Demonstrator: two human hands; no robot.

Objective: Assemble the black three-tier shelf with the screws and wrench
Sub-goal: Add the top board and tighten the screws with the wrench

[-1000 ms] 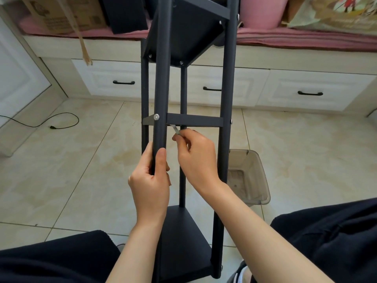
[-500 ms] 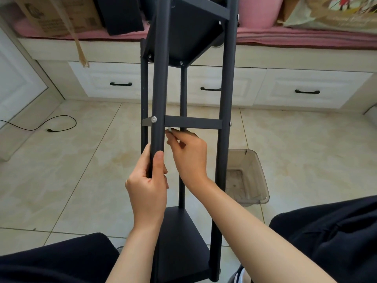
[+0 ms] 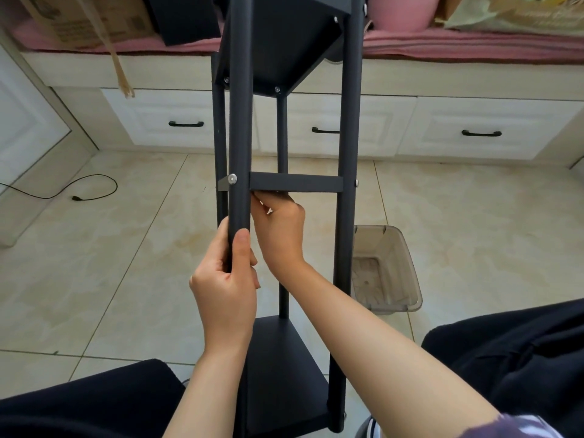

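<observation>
The black three-tier shelf (image 3: 347,153) stands tilted between my knees, its posts running up the middle of the head view. A silver screw (image 3: 232,178) shows in the near left post at the middle tier (image 3: 295,186). My left hand (image 3: 226,286) grips that post just below the tier. My right hand (image 3: 278,229) reaches between the posts, fingers curled and pressed up under the tier's left end. A small wrench was in it a moment ago; it is hidden now. The bottom tier (image 3: 278,368) lies near my lap.
A clear plastic bin (image 3: 387,273) sits on the tiled floor right of the shelf. White drawers (image 3: 474,131) and a pink-cushioned bench (image 3: 474,42) run behind. A black cable (image 3: 79,191) lies at the left. My black-trousered legs frame the bottom.
My right hand has risen from below the middle tier to its underside, and the silver wrench tip seen earlier is no longer visible. My left hand keeps its grip on the post.
</observation>
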